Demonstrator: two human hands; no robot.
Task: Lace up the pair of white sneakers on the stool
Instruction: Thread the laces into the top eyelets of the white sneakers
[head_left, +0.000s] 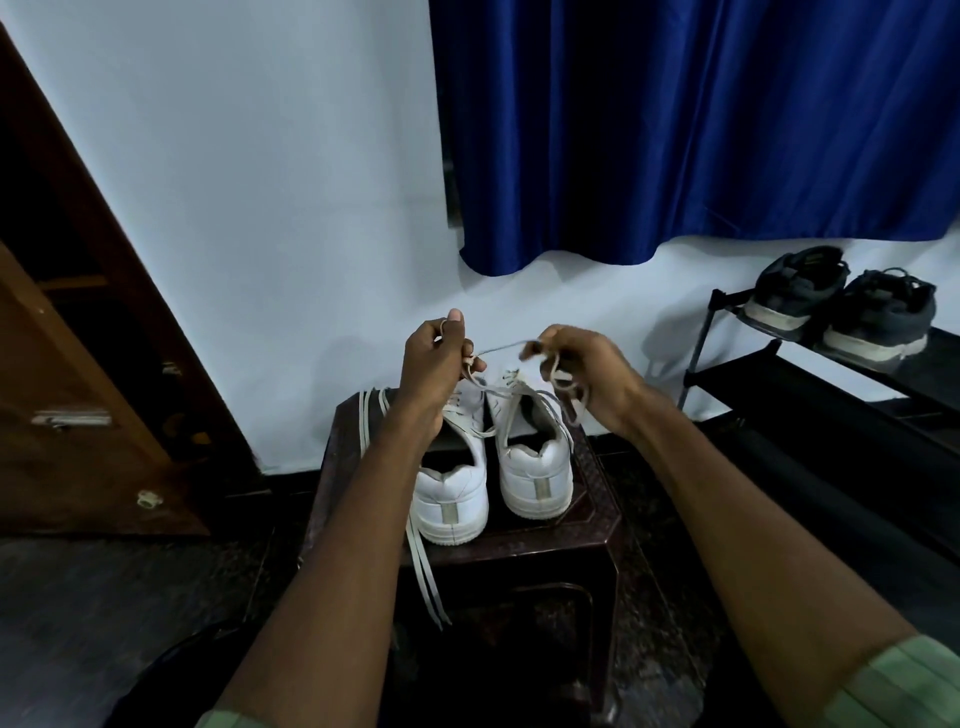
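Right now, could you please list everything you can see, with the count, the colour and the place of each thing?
sneakers: two, white, side by side on the stool, heels toward the camera
lace: one, whitish, stretched between both hands above the sneakers
spare lace: one, whitish, draped over the stool's left side and hanging off its front edge
stool: one, dark brown, on the floor by the wall
curtain: one, blue, hanging top right
rack: one, black, at the right
dark shoes: two, dark grey with pale soles, on top of the rack
door: one, brown wood, at the left
wall: one, white, behind the stool
left hand: one, pinches the lace
right hand: one, grips the lace
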